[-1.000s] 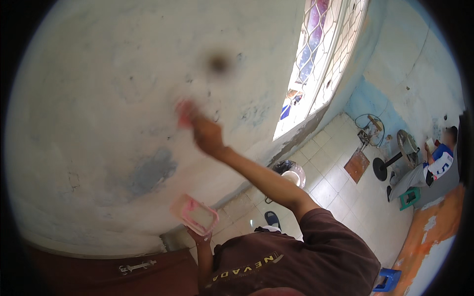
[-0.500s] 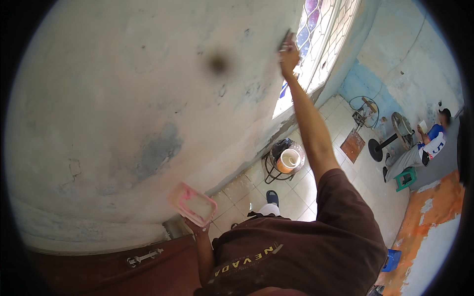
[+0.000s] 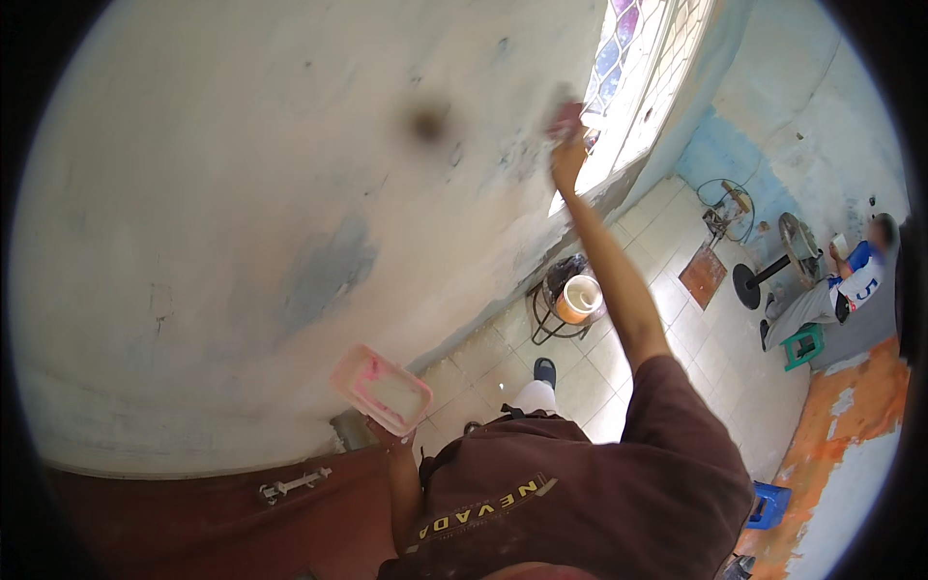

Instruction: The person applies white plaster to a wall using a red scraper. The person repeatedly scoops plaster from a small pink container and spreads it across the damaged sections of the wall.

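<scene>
My right arm stretches up to the patchy pale wall (image 3: pixel 213 164) beside the grilled window (image 3: pixel 643 87). My right hand (image 3: pixel 568 159) is closed on a blurred pinkish hand tool (image 3: pixel 565 121), held at the wall by the window's left edge; its working end is too smeared to make out. Low at the left, my left hand (image 3: pixel 391 430) grips a pink plastic tray (image 3: pixel 348 377) with pale material and pink smears inside. Much of that hand is hidden under the tray, which is close to the wall.
An orange bucket (image 3: pixel 580 302) sits on a metal stand by the wall, above my foot (image 3: pixel 544 371). Right, a co-worker (image 3: pixel 841 300) holds a pale object near a pedestal table (image 3: pixel 773 266), green stool (image 3: pixel 802 343) and coiled cable (image 3: pixel 725 208). A brown door (image 3: pixel 193 512) lies lower left.
My right hand swept up and right from mid-wall to the window's edge, then dropped slightly over the last half second. The tray shifted only a little.
</scene>
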{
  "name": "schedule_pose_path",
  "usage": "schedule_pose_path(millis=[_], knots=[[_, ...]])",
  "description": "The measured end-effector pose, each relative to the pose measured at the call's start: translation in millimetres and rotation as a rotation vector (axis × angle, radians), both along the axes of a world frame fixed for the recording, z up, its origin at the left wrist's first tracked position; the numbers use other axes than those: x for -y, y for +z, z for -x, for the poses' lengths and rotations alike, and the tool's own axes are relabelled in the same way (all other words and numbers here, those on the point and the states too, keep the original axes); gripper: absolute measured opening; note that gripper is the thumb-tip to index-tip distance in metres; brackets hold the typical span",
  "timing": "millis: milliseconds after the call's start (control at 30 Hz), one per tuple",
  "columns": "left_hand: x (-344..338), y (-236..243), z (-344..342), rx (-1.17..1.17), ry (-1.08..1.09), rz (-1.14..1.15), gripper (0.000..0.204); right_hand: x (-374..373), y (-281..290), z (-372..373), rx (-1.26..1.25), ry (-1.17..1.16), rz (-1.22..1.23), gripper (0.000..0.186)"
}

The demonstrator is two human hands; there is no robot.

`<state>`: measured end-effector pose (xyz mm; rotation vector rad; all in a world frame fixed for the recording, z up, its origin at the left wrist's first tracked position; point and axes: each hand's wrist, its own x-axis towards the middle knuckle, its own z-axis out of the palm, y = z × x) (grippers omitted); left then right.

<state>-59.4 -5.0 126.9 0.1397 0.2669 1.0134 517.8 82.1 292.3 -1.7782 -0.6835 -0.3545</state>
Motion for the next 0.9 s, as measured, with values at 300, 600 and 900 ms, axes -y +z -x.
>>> schedule_pose_path(millis=[300, 600, 900], knots=[[21.2, -31.9, 45.9, 0.052, 0.056, 0.013, 0.062, -75.5, 12.5, 166.5, 0.179, 0.053, -0.068, 0.055], [10.6, -24.0, 11.5, 0.082, 0.004, -0.021, 0.063, 17.1, -25.4, 162.4, 0.338, 0.62, -0.143, 0.059], [11.0, -9.7, -37.6, 0.205, -0.04, -0.052, 0.064, -50.6, 32.8, -6.4, 0.249, 0.063, -0.327, 0.057]])
